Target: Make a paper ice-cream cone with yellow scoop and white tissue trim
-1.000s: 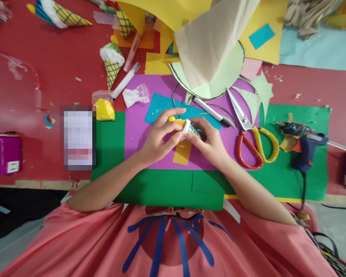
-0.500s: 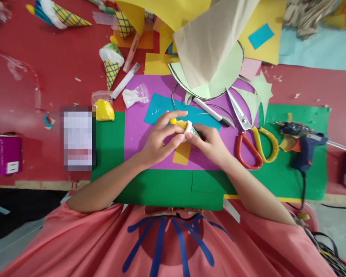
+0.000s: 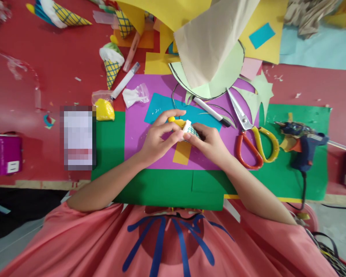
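Observation:
Between my two hands is a small craft ice cream cone [image 3: 187, 126], lying on its side above the purple sheet. Its yellow top with a round yellow tip points left, a white band rings the middle, and the pale cone with a blue-green grid points right. My left hand [image 3: 162, 134] is closed on the yellow and white end, thumb at the white band, with the forefinger raised above it. My right hand [image 3: 209, 140] grips the gridded cone, its thumb pressed at the white band. The cone's tip is hidden by the right fingers.
Scissors [image 3: 243, 127] lie right of my hands, with a glue gun [image 3: 304, 148] beyond. A black-capped marker [image 3: 210, 110] rests ahead. To the left are bagged yellow clay [image 3: 104, 109], bagged white clay [image 3: 134, 96] and a finished cone [image 3: 112, 63]. A brown paper piece [image 3: 210, 46] rises ahead.
The left fingers have shifted slightly and the cone has turned a little, so more of its gridded side shows. The right hand stays nearly in place.

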`<action>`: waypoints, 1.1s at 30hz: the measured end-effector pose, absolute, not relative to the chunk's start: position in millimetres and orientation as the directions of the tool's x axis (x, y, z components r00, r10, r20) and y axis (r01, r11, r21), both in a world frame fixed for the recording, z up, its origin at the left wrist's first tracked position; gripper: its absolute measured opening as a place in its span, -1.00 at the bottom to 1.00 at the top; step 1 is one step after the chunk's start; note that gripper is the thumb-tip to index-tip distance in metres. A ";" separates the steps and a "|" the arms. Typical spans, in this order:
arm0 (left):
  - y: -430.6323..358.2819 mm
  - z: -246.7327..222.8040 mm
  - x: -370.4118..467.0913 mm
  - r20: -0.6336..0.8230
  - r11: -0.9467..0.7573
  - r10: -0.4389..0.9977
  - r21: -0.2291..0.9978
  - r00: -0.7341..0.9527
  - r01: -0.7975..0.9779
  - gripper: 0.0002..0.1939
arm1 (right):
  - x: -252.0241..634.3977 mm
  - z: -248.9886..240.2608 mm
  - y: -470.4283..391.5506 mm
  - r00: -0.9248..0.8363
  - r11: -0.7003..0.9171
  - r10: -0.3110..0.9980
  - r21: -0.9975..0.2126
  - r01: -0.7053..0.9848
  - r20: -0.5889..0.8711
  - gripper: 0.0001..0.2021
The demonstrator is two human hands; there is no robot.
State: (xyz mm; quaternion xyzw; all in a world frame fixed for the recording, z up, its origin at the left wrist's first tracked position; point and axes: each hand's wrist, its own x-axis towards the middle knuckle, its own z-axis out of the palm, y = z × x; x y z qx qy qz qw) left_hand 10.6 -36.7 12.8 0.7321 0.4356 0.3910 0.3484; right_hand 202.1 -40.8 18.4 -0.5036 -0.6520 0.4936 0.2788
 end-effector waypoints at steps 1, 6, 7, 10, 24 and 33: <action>-36.7 12.8 10.6 0.265 -0.373 0.913 0.850 0.311 0.371 -0.66 | 202.0 18.0 -41.1 -0.337 0.012 0.933 -0.923 0.384 -0.128 -0.50; -36.1 12.4 10.9 0.266 -0.371 0.916 0.847 0.302 0.380 -0.65 | 201.5 17.7 -40.9 -0.341 0.023 0.933 -0.922 0.386 -0.120 -0.52; -36.0 12.1 11.0 0.269 -0.373 0.915 0.847 0.299 0.379 -0.65 | 201.6 17.9 -40.6 -0.340 0.021 0.932 -0.922 0.386 -0.121 -0.52; -35.7 11.8 11.2 0.281 -0.381 0.912 0.848 0.298 0.368 -0.68 | 202.1 18.5 -39.8 -0.341 0.013 0.931 -0.925 0.381 -0.127 -0.51; -29.4 1.9 6.7 0.316 -0.363 0.919 0.912 0.234 0.193 -0.80 | 203.5 17.3 -40.9 -0.335 -0.008 0.933 -0.940 0.341 -0.130 -0.58; -26.6 10.6 4.4 0.345 -0.450 0.884 0.807 0.315 0.382 -0.78 | 203.5 14.3 -43.3 -0.285 0.013 0.955 -0.951 0.309 -0.079 -0.58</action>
